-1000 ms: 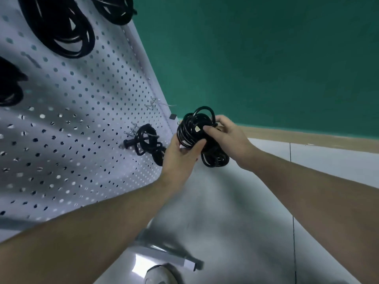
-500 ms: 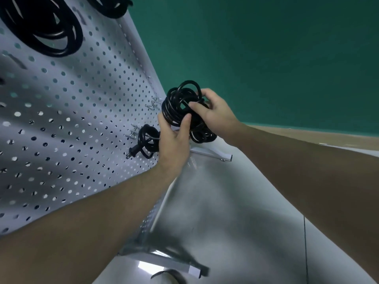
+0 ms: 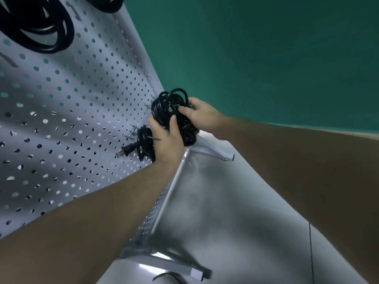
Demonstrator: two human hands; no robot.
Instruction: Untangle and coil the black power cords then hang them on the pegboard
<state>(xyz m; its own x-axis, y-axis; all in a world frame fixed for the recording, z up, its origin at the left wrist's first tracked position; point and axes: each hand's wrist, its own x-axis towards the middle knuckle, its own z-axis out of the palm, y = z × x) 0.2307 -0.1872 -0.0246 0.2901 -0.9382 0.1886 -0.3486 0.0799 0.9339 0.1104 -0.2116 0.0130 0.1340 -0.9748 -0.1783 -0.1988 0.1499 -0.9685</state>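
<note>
A coiled black power cord (image 3: 174, 113) is held right against the white pegboard (image 3: 67, 124), at a metal hook near the board's right edge. My left hand (image 3: 167, 140) grips the coil from below, thumb across its front. My right hand (image 3: 202, 114) holds its right side with curled fingers. Just below and left, a smaller coiled cord (image 3: 143, 142) hangs on a hook, its plug (image 3: 125, 152) pointing left. Two more black coils hang higher up, one (image 3: 41, 27) at top left and another (image 3: 106, 4) at the top edge.
The pegboard stands on white metal feet (image 3: 215, 150) resting on a pale tiled floor (image 3: 225, 222). A green wall (image 3: 266, 58) rises behind. Another foot of the stand (image 3: 176, 267) lies near the bottom edge, with a dark object beside it.
Both hands lifted the coil from below the board's lower hooks up to the hook near the right edge, pressing it closer to the pegboard.
</note>
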